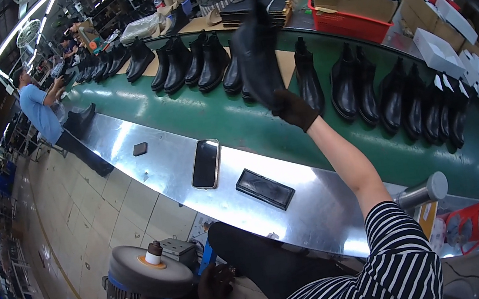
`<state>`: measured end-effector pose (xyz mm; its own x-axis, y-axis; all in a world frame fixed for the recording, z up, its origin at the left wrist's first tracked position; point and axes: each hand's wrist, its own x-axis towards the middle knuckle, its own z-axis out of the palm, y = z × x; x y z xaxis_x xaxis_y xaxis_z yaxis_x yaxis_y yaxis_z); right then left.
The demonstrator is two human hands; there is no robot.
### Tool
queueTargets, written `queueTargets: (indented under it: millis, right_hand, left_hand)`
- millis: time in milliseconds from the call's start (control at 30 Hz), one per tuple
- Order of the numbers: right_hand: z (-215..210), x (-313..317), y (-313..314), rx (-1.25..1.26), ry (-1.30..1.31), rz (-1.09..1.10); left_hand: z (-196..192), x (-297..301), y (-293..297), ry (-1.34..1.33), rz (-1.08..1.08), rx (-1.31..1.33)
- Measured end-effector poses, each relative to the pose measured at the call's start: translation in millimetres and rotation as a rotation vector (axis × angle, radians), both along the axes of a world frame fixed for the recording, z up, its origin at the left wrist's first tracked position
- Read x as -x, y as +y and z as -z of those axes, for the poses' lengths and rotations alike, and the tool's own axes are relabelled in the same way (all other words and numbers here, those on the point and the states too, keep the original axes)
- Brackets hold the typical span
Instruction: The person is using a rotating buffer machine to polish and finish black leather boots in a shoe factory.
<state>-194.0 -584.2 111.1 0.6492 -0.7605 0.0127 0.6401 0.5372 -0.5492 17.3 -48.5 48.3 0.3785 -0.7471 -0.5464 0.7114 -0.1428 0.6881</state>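
Observation:
My right hand [297, 111], in a dark brown glove, grips a black ankle boot [256, 55] near its lower end. The boot is upright and blurred, lifted over the far side of the green conveyor belt [186, 120]. Behind and beside it are black ankle boots [212, 61] in a row, with more boots [359, 84] to the right. My left hand [215, 284], also gloved, is low beside a grey buffing wheel [146, 269] on a motor stand. Its fingers are dark against a dark background, so their pose does not show clearly.
On the metal ledge [128, 140] lie a phone [206, 164], a black wallet-like case [264, 189] and a small dark block [139, 149]. At right are a metal cylinder [423, 190] and a red-and-white container [476, 223]. A red crate [350, 24] stands beyond the belt; a person [41, 113] works far left.

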Motion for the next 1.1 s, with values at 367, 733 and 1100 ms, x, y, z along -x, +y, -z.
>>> queueTargets:
  millis: [367,733,1100]
  right_hand:
    - [-65,-69,208,0.977,0.536,-0.609]
    - [98,-221,390,0.929,0.734,-0.773]
    - [127,-271,422,-0.057,0.483,-1.095]
  left_hand:
    - [-8,-10,2,-0.230,-0.013,0.230]
    - [70,-45,42,-0.131,-0.247,0.299]
    - [83,-50,72,-0.018,-0.366,0.278]
